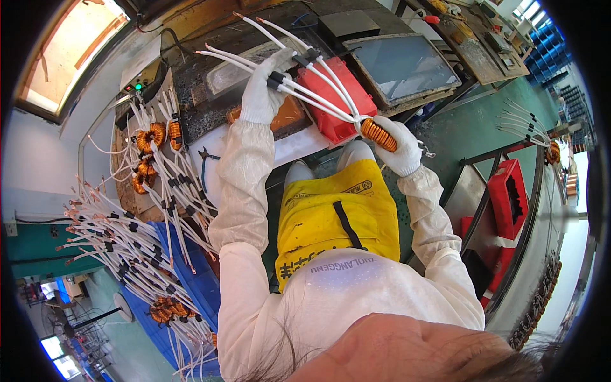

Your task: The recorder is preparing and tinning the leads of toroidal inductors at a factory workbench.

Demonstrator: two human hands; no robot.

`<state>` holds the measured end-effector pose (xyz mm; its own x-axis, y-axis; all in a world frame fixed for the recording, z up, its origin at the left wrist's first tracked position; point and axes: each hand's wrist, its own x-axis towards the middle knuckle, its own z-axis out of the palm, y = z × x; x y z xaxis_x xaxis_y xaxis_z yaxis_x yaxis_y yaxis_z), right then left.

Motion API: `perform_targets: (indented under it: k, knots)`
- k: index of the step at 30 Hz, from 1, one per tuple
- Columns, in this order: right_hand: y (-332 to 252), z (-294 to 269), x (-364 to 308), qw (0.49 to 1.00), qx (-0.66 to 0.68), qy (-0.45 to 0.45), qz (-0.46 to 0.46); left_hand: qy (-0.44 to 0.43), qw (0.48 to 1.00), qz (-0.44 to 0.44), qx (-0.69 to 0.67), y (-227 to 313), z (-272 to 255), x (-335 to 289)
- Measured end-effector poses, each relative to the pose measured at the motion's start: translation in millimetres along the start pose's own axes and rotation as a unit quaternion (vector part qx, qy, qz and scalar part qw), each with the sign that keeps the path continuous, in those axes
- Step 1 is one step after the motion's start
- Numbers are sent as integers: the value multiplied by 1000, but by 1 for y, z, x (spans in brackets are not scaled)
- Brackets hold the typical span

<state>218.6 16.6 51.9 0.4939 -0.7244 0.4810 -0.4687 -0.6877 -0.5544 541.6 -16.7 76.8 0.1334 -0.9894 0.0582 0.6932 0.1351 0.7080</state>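
My right hand (402, 151), in a white glove, grips an orange wound ring coil (378, 135). Several long white-sleeved leads (318, 89) with black bands run from that coil up and to the left. My left hand (263, 90), also gloved, is closed around these leads about halfway along, holding them bundled; their bare tips fan out beyond it. Both hands hover over a red tray (337, 105) and an orange part (287, 114) just under my left wrist. My yellow apron (337, 219) fills the space below.
Piles of similar orange coils with white leads lie at the left (153, 162) and lower left (124, 254), over a blue crate (194, 280). Cutting pliers (207, 156) rest on a white board. A grey framed panel (404, 63) sits behind; red bins (509, 197) stand right.
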Motion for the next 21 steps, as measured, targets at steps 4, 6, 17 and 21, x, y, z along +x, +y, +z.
perform_targets:
  k: [4,6,17,21]
  knots:
    - [11,-1,20,1000,-8,-9,5,46,999,3,-24,0,1,14]
    - [14,0,29,999,-19,-21,16,46,998,7,-32,2,0,18]
    - [8,-8,52,998,-11,-60,0,88,990,-11,-106,-10,-11,17]
    - [6,-8,58,997,-7,-77,4,67,986,-28,-152,-17,-40,30]
